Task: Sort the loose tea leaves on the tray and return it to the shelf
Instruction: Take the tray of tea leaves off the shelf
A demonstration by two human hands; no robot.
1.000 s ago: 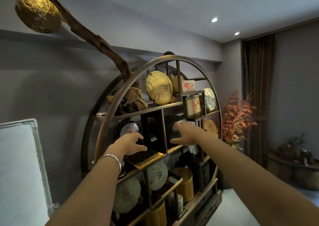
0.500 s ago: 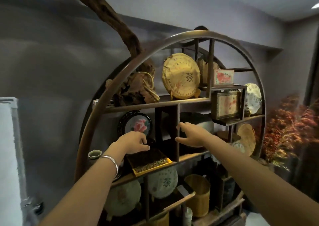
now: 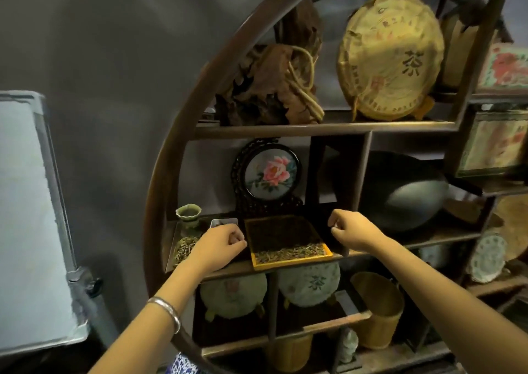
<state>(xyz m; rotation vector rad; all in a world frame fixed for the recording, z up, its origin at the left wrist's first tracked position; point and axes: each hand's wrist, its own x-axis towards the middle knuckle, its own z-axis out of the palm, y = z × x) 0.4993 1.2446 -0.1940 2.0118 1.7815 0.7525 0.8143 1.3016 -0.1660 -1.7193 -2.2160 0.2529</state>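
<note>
I see the square yellow-rimmed tray (image 3: 287, 240) of loose tea leaves (image 3: 288, 252) resting on the round dark wooden shelf (image 3: 314, 126). My left hand (image 3: 218, 243) and right hand (image 3: 350, 227) flank the tray, fingers curled, holding nothing.

At your 12 o'clock stands a round dark wooden display cabinet (image 3: 183, 133) against a plain grey wall (image 3: 114, 44), dimly lit; at your 9 o'clock a pale board in a grey frame (image 3: 25, 216) leans upright
</note>
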